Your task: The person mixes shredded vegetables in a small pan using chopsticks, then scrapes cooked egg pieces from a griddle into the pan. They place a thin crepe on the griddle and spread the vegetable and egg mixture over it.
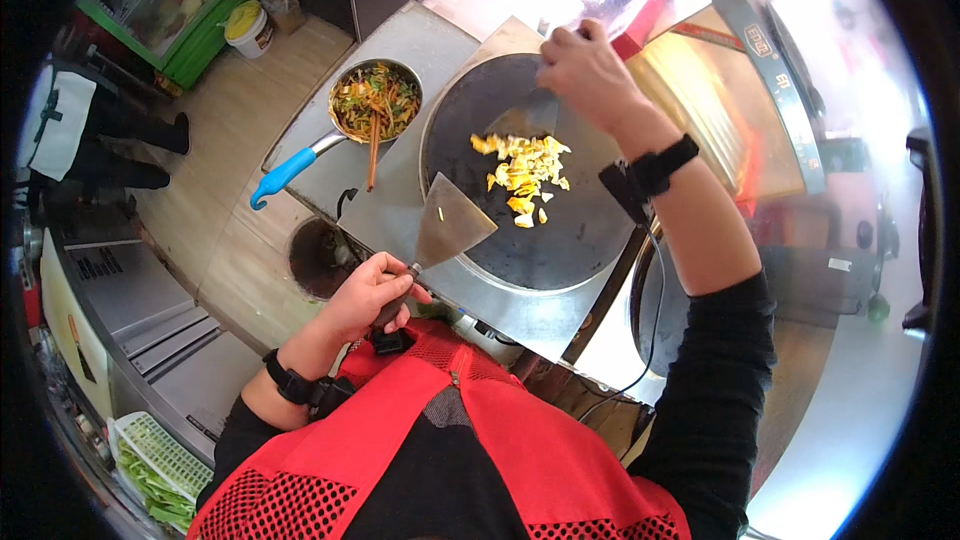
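The egg (522,177) is yellow on a black griddle (560,230), the pan (375,100) has a blue handle, the vest (560,460) is red, and the basket (160,450) is white.

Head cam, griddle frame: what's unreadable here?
- Right hand: its scraper handle is hidden by the hand itself.
- Left hand covers the handle of its scraper.
- Top right beyond the round griddle: washed out by glare.
- Pan of shredded vegetables: ingredients too small to identify.
- Person at far left: cut off by the fisheye rim.
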`<state>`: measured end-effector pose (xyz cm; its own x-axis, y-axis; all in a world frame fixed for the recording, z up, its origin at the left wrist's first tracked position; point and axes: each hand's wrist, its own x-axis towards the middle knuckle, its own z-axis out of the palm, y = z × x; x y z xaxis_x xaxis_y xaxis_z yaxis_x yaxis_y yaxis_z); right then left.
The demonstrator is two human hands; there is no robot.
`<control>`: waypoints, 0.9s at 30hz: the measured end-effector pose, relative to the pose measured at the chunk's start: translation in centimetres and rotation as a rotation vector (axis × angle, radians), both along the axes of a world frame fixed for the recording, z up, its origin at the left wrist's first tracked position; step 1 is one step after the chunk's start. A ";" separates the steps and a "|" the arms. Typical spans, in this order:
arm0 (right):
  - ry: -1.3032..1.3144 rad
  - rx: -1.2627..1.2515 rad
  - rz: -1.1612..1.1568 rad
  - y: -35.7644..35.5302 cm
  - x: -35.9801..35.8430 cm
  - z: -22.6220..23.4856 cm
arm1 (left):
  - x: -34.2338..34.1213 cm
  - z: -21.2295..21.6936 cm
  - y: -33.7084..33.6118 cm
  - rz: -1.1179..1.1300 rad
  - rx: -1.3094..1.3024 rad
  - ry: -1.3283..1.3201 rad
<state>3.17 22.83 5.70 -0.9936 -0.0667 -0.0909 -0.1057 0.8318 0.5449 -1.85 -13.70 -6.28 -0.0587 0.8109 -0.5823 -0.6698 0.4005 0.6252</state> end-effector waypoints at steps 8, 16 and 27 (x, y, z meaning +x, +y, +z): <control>0.174 0.001 0.300 -2.3 7.9 1.7 | -1.6 -0.4 0.2 -0.033 0.023 0.000; 0.079 -0.349 -0.779 7.7 12.6 -0.1 | -1.7 0.0 2.5 -0.156 -0.047 0.029; -0.048 -0.399 -0.592 3.9 8.9 -0.9 | -0.5 -1.0 8.8 -0.138 0.000 0.016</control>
